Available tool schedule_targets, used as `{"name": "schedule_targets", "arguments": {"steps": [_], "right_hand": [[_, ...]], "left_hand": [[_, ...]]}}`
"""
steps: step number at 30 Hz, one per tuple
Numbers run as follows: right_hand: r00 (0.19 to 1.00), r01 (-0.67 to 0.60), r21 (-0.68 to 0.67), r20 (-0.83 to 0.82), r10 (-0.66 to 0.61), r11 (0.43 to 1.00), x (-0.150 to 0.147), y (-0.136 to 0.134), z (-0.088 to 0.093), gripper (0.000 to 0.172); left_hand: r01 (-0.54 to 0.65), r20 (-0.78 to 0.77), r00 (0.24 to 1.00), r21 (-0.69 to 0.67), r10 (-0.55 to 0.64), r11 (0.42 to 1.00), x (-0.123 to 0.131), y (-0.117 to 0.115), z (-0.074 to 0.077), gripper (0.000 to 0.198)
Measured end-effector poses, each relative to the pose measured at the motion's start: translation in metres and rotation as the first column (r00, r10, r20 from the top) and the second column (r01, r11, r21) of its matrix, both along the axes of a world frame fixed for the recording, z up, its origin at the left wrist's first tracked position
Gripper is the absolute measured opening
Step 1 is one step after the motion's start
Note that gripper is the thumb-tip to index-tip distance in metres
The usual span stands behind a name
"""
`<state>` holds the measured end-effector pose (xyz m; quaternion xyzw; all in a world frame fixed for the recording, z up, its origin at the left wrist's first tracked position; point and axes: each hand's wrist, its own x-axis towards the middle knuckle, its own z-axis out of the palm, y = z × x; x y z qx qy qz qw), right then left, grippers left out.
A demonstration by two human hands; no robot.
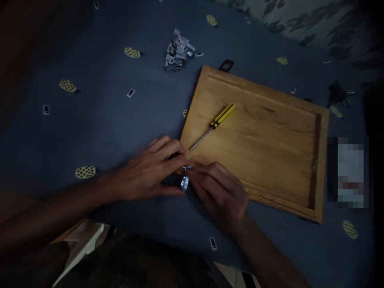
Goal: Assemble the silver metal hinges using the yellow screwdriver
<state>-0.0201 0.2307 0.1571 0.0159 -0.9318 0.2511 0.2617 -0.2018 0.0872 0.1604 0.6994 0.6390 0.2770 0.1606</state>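
Note:
A small metal cabinet hinge [185, 183] sits at the near left corner of a framed wooden panel [264, 140]. My left hand [159, 168] steadies the hinge, with fingers on the panel's edge and the thumb beneath the hinge's shiny cup. From the other side, my right hand [222, 192] pinches at the hinge with closed fingertips; whatever is between them is hidden. On the panel just beyond both hands lies a screwdriver [222, 117] with a yellow and black handle, its tip pointing toward my left hand.
A pile of metal hinges [179, 50] with several screws [172, 69] lies on the dark blue pineapple-print cloth [102, 132] beyond the panel. A dark loop [226, 65] sticks out at the panel's far edge. Dark hardware [340, 94] and a blurred-out item [349, 174] are on the right.

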Motion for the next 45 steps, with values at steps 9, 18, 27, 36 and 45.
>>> {"name": "schedule_targets", "arguments": {"steps": [9, 18, 27, 36, 45], "right_hand": [[0.998, -0.001, -0.194, 0.063, 0.013, 0.981, 0.003, 0.004, 0.002, 0.020], [0.992, 0.036, -0.241, 0.128, -0.005, 0.970, 0.002, 0.002, 0.006, 0.018], [0.990, 0.042, -0.252, 0.138, -0.007, 0.967, 0.001, 0.001, 0.006, 0.016], [0.983, 0.053, -0.307, 0.181, 0.003, 0.950, -0.001, 0.005, 0.011, 0.020], [0.988, 0.042, -0.335, 0.154, 0.010, 0.941, 0.000, 0.005, 0.009, 0.019]], "left_hand": [[-0.003, -0.018, 1.000, 0.025, 0.003, 1.000, 0.002, 0.001, -0.004, 0.041], [-0.008, -0.007, 1.000, 0.033, 0.008, 0.999, 0.003, 0.001, -0.003, 0.039], [-0.008, 0.017, 1.000, 0.033, 0.007, 0.999, 0.002, 0.001, -0.003, 0.038], [-0.002, 0.005, 1.000, 0.031, 0.002, 1.000, 0.003, 0.001, -0.002, 0.036], [-0.009, -0.006, 1.000, 0.045, 0.009, 0.999, 0.004, 0.001, -0.004, 0.037]]}}
